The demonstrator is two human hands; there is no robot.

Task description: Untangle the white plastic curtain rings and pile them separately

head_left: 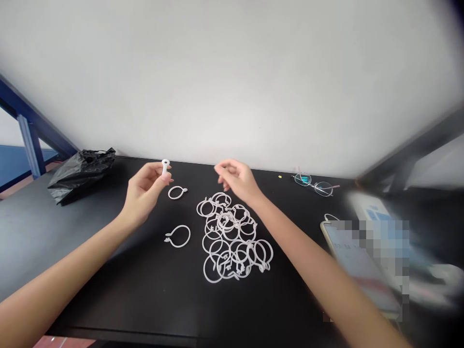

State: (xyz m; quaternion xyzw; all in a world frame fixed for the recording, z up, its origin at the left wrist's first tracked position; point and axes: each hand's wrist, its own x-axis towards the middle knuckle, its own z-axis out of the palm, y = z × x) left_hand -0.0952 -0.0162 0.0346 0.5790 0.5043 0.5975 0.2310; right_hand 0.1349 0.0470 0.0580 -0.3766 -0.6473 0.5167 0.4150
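Note:
Between the thumb and fingers of my left hand (pixel 147 186) is a white plastic ring seen edge-on (pixel 165 166), its small eyelet pointing up. My right hand (pixel 235 178) hovers above the far end of a pile of white plastic rings (pixel 228 227); its fingers are curled together and nothing shows in them. Many of the piled rings overlap, with small end tabs visible. Left of the pile lie two single rings: a shut-looking one (pixel 176 192) close to my left hand, and one with its end tabs apart (pixel 189 236) nearer to me.
A crumpled black plastic bag (pixel 81 171) sits at the back left of the black table (pixel 145 290). Eyeglasses (pixel 313 185) and a tiny yellow bit (pixel 280 177) lie at the back right. A phone (pixel 355 261) with a cable rests beyond my right forearm. The white wall (pixel 232 87) stands behind.

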